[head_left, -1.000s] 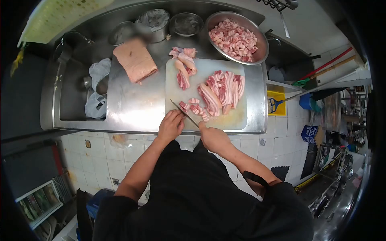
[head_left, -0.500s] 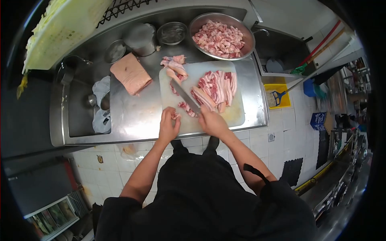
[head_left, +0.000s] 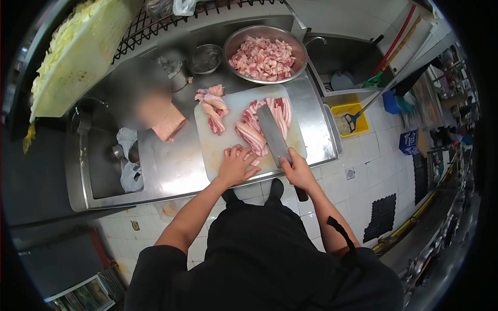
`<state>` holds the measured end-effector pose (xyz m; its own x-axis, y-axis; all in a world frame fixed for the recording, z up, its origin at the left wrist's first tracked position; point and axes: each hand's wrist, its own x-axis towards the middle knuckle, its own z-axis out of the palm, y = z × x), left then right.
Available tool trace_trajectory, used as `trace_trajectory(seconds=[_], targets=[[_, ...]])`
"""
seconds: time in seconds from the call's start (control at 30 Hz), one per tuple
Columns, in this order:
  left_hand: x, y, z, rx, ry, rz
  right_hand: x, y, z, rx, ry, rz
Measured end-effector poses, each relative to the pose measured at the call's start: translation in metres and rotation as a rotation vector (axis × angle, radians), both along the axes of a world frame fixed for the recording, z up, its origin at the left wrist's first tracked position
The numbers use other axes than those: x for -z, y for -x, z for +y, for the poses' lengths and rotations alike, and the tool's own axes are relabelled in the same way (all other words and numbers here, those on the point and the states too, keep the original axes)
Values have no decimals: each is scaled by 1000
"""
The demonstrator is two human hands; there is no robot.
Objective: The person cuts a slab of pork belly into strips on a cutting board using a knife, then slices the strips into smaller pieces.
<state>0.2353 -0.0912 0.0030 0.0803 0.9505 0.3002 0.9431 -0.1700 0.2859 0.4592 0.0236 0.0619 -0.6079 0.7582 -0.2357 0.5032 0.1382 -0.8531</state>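
Observation:
My right hand (head_left: 296,170) grips a cleaver (head_left: 273,133) by its handle. Its broad blade points away from me, over the right part of the white cutting board (head_left: 207,147), and partly hides the pork belly slices (head_left: 282,114) behind it. Left of the blade lies a thicker pork belly strip (head_left: 252,139). At the board's near edge my left hand (head_left: 237,165) has its fingers spread low, touching small cut pork pieces (head_left: 254,162); some may be hidden beneath it. More pork strips (head_left: 213,111) lie at the board's far left corner.
A steel bowl (head_left: 303,57) of diced pork stands behind the board, with a smaller metal bowl (head_left: 206,58) beside it. To the left are a pork slab (head_left: 168,122), partly blurred, and a sink (head_left: 104,171). A cabbage-filled basket (head_left: 78,78) overhangs the upper left.
The cleaver has swung from pointing left to pointing away from me, shifting right. My left hand has moved right across the board, its fingers spreading. The whole view has shifted slightly.

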Motion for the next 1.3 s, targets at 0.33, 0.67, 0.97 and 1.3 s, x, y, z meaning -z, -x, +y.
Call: trace_trajectory(seconds=[0.33,0.67,0.97,1.3], targets=[[37,23,-7,-291,-59,-152,4,-25,-25,-103,388,-53],[16,-3,-1,-377,55,-87,-11,-25,-59,-113,80,-221],[3,13,-32,-279,40,-255,11,-4,-55,-173,494,-187],[29,-2,8,-678,-229,-419,18,44,-53,-317,532,-13]])
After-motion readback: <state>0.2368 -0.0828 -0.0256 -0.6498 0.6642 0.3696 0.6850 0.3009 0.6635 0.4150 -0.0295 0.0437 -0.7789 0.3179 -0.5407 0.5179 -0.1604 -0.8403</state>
